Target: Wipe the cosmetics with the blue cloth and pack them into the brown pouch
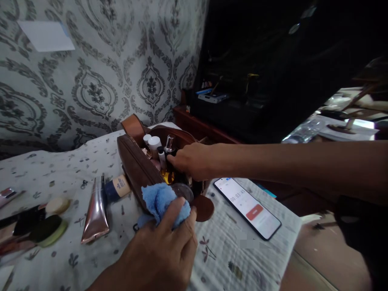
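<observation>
A brown leather toiletry bag [136, 167] lies open on a patterned cloth [230, 250]. Small bottles [155, 146] with white and silver caps stand inside it. My right hand [194, 161] reaches into the bag with its fingers closed around a dark bottle [170, 150]. My left hand [163, 246] is at the bag's near end, gripping a bunched blue cloth [160, 202]. A round clear lid [183, 190] shows just behind that cloth.
A phone [247, 207] showing a running timer lies right of the bag. Left of the bag lie a rose-gold tube [96, 212], a foundation bottle [117, 186], a round sponge [57, 205] and dark brushes [27, 220]. A dark open case [242, 101] stands behind.
</observation>
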`<action>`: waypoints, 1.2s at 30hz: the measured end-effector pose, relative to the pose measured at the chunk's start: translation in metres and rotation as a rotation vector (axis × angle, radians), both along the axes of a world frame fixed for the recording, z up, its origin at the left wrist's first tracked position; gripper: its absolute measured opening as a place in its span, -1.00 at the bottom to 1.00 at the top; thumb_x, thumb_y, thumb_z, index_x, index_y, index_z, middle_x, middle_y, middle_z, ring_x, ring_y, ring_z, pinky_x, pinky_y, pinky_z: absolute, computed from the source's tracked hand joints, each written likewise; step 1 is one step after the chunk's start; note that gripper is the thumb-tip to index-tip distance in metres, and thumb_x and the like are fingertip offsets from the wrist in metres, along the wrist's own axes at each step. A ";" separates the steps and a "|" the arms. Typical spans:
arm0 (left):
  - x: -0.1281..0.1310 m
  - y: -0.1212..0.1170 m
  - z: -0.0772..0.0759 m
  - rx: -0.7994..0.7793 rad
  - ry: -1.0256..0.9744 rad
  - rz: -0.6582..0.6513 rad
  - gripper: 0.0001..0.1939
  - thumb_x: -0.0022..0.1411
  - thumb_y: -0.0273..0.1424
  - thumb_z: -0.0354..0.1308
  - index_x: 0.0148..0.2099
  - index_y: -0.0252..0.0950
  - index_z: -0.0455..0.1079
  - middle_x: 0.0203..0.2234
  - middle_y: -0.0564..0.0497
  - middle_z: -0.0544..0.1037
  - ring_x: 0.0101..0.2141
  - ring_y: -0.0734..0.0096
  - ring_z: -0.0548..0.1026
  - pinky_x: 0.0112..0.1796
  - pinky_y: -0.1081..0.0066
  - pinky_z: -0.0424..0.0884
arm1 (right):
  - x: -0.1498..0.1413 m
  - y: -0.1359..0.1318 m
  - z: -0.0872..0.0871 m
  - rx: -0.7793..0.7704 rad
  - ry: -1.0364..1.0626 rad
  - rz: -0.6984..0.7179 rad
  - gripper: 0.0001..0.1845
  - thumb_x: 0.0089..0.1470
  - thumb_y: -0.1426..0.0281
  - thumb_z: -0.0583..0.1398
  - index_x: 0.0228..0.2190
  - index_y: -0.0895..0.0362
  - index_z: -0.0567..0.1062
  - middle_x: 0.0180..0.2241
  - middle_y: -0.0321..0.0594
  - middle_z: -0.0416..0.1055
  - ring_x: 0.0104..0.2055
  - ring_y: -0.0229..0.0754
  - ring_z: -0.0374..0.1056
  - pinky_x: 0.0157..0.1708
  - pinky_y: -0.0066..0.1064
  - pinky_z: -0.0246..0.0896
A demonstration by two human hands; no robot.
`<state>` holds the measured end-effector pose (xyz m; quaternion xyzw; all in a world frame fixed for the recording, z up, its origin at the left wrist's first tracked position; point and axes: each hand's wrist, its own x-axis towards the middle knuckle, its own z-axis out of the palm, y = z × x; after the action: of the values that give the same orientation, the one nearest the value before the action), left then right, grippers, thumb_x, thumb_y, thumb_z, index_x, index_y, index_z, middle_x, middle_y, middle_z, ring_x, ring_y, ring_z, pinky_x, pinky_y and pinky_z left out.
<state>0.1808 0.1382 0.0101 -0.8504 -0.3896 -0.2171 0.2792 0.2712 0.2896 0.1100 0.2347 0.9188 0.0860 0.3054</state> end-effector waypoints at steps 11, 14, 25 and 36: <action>0.002 0.000 -0.003 -0.017 -0.020 0.017 -0.70 0.26 -0.57 0.00 -0.15 -0.34 0.57 -0.07 -0.06 0.61 0.01 0.17 0.47 -0.57 0.46 0.31 | 0.010 0.011 -0.027 0.097 0.142 0.026 -0.36 0.06 0.51 0.27 0.17 0.20 0.27 -0.16 0.01 0.55 -0.12 -0.02 0.52 -0.22 -0.31 0.32; 0.003 -0.001 -0.003 -0.012 -0.047 0.035 -0.69 0.26 -0.59 -0.01 -0.14 -0.35 0.57 -0.08 -0.01 0.61 0.03 0.16 0.46 -0.57 0.42 0.32 | 0.011 0.013 -0.030 0.093 0.144 0.028 -0.34 0.06 0.50 0.27 0.18 0.21 0.25 -0.17 0.03 0.55 -0.12 0.00 0.52 -0.22 -0.30 0.31; 0.000 0.000 -0.004 -0.007 0.013 0.023 -0.76 0.24 -0.55 0.10 -0.11 -0.33 0.56 -0.02 -0.02 0.59 0.04 0.10 0.46 -0.56 0.45 0.36 | 0.017 0.013 -0.021 0.040 0.171 0.124 -0.44 0.16 0.54 0.18 0.18 0.21 0.25 -0.18 -0.01 0.55 -0.15 -0.03 0.51 -0.27 -0.33 0.25; -0.005 -0.002 -0.007 -0.039 0.069 0.005 -0.75 0.27 -0.53 0.07 -0.07 -0.31 0.52 0.10 -0.03 0.50 0.15 0.04 0.38 -0.53 0.47 0.40 | 0.015 0.014 -0.028 0.070 0.132 0.085 -0.32 0.04 0.59 0.27 0.18 0.27 0.24 -0.24 -0.04 0.56 -0.16 0.00 0.52 -0.30 -0.32 0.27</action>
<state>0.1754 0.1361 0.0029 -0.8616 -0.3860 -0.1796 0.2764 0.2865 0.3036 0.0820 0.2109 0.9426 0.1151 0.2320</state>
